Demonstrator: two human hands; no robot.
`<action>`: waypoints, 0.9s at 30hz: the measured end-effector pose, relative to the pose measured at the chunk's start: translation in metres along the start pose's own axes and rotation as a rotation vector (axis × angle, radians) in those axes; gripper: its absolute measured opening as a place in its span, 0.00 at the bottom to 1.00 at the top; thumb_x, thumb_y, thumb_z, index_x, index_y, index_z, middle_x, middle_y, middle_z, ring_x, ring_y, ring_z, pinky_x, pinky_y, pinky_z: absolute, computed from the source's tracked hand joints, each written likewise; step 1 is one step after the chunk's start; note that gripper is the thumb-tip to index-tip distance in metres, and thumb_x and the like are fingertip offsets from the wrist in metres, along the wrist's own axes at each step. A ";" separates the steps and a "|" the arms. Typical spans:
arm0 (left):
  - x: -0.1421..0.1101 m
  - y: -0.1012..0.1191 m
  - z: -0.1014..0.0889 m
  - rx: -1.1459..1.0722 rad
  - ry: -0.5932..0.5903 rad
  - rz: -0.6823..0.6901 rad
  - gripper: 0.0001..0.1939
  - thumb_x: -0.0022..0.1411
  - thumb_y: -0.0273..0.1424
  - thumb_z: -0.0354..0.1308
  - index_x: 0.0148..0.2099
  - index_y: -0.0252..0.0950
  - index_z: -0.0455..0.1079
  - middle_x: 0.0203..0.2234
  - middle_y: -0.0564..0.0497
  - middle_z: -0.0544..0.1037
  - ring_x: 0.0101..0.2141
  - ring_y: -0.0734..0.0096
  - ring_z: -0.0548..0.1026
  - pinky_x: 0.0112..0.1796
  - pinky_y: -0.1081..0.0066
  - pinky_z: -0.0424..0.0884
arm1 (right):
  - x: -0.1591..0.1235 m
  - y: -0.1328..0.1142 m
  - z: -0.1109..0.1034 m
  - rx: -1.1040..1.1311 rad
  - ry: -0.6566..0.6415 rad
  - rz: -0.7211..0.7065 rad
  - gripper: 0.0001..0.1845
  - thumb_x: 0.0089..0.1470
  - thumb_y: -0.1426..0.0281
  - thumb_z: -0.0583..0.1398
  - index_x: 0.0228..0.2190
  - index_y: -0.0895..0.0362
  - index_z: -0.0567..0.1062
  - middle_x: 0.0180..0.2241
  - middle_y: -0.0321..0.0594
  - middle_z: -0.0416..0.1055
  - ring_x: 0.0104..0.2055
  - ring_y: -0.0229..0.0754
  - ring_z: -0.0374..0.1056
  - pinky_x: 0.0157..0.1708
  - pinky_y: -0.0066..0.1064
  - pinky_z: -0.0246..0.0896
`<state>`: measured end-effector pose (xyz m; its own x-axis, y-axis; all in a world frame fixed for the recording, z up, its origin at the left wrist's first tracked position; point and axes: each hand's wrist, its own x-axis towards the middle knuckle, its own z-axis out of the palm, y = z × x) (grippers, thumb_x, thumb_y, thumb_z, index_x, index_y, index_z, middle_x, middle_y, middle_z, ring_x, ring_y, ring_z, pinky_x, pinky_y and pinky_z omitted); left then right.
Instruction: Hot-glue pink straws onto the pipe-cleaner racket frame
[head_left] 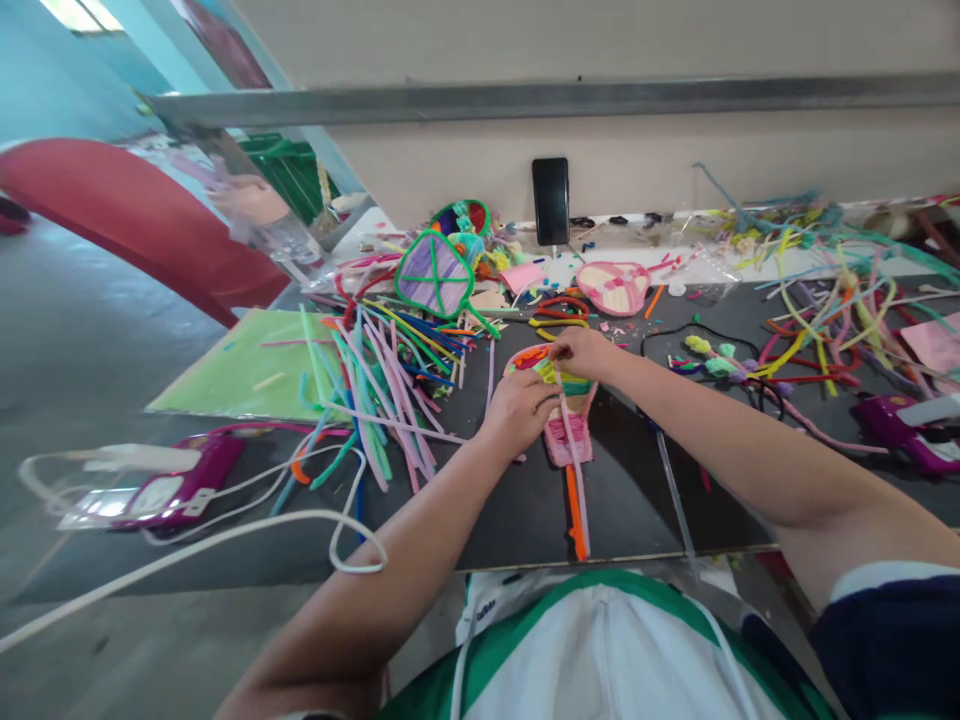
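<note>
A small fan-shaped craft piece (564,398) woven from coloured pipe cleaners lies on the black table (525,510) in front of me, its pink handle pointing towards me. My left hand (517,412) is closed on the fan's left side, fingers curled over it. At the fan's upper rim my right hand (583,350) pinches the weave. A pink pipe cleaner (576,470) and an orange one (574,515) trail from the piece towards the table's near edge.
A heap of loose pipe cleaners (390,385) lies left of my hands, on and beside a green sheet (247,375). A purple glue gun (180,485) with a white cord sits near left, another (900,430) far right. Finished fans (435,272) (613,288) and a black phone (550,200) stand at the back.
</note>
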<state>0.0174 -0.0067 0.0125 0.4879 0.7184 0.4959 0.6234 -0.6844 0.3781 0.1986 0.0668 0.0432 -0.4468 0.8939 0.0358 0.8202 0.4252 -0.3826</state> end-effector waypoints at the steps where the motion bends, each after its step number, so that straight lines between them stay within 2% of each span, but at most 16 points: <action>1: 0.000 0.001 0.000 0.008 -0.011 0.014 0.10 0.64 0.33 0.58 0.40 0.36 0.80 0.31 0.45 0.77 0.35 0.65 0.74 0.39 0.63 0.70 | 0.000 -0.002 -0.001 -0.009 -0.001 0.026 0.14 0.50 0.73 0.63 0.41 0.56 0.80 0.42 0.40 0.77 0.43 0.40 0.71 0.40 0.26 0.61; 4: 0.000 0.003 0.001 0.035 -0.037 0.038 0.11 0.65 0.34 0.57 0.38 0.36 0.81 0.30 0.46 0.77 0.34 0.66 0.73 0.38 0.65 0.68 | -0.002 -0.009 -0.002 -0.045 -0.002 0.110 0.15 0.51 0.71 0.62 0.43 0.57 0.78 0.42 0.41 0.77 0.43 0.42 0.71 0.39 0.28 0.63; 8: -0.001 0.002 0.002 0.062 -0.066 0.038 0.13 0.65 0.35 0.56 0.38 0.38 0.81 0.30 0.46 0.75 0.33 0.65 0.71 0.37 0.65 0.66 | -0.002 -0.017 -0.007 -0.108 -0.057 0.194 0.09 0.52 0.68 0.62 0.36 0.57 0.80 0.40 0.43 0.78 0.44 0.47 0.73 0.41 0.33 0.64; 10: -0.001 0.001 0.002 0.075 -0.080 0.041 0.13 0.66 0.35 0.55 0.38 0.38 0.81 0.29 0.46 0.74 0.33 0.65 0.71 0.36 0.64 0.65 | -0.001 -0.021 -0.010 -0.135 -0.111 0.211 0.09 0.56 0.65 0.62 0.35 0.58 0.79 0.39 0.43 0.78 0.43 0.46 0.73 0.43 0.36 0.66; 14: -0.003 0.004 0.001 0.097 -0.088 0.035 0.14 0.66 0.36 0.54 0.39 0.39 0.81 0.32 0.46 0.75 0.36 0.64 0.71 0.38 0.63 0.64 | 0.001 -0.027 -0.015 -0.176 -0.192 0.231 0.14 0.61 0.61 0.60 0.40 0.59 0.76 0.42 0.42 0.75 0.43 0.43 0.72 0.44 0.40 0.69; 17: -0.004 0.005 0.000 0.101 -0.093 0.021 0.13 0.66 0.36 0.54 0.38 0.40 0.81 0.36 0.46 0.77 0.39 0.62 0.72 0.41 0.62 0.64 | 0.000 -0.029 -0.015 -0.192 -0.193 0.241 0.15 0.62 0.61 0.59 0.42 0.60 0.75 0.43 0.42 0.74 0.42 0.42 0.72 0.43 0.40 0.69; 20: -0.004 0.005 0.000 0.091 -0.096 0.017 0.12 0.65 0.35 0.55 0.39 0.41 0.80 0.39 0.47 0.77 0.41 0.61 0.72 0.44 0.61 0.65 | -0.002 -0.029 -0.012 -0.194 -0.155 0.239 0.13 0.61 0.63 0.59 0.38 0.60 0.78 0.39 0.44 0.77 0.41 0.43 0.73 0.42 0.36 0.68; 23: -0.005 0.004 0.001 0.086 -0.092 0.017 0.12 0.65 0.35 0.55 0.40 0.41 0.80 0.41 0.47 0.78 0.42 0.61 0.73 0.45 0.60 0.65 | -0.003 -0.025 -0.009 -0.184 -0.110 0.232 0.12 0.57 0.67 0.59 0.32 0.60 0.81 0.34 0.46 0.79 0.41 0.47 0.74 0.38 0.30 0.64; 27: -0.005 0.004 0.000 0.081 -0.090 0.025 0.12 0.65 0.35 0.55 0.42 0.40 0.80 0.42 0.46 0.78 0.43 0.60 0.74 0.46 0.59 0.66 | -0.007 -0.024 -0.007 -0.158 -0.067 0.221 0.12 0.53 0.68 0.58 0.32 0.58 0.82 0.34 0.45 0.79 0.40 0.47 0.75 0.34 0.28 0.62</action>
<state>0.0176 -0.0136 0.0113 0.5544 0.7119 0.4310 0.6556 -0.6927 0.3007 0.1842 0.0513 0.0586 -0.2691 0.9583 -0.0961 0.9436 0.2424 -0.2255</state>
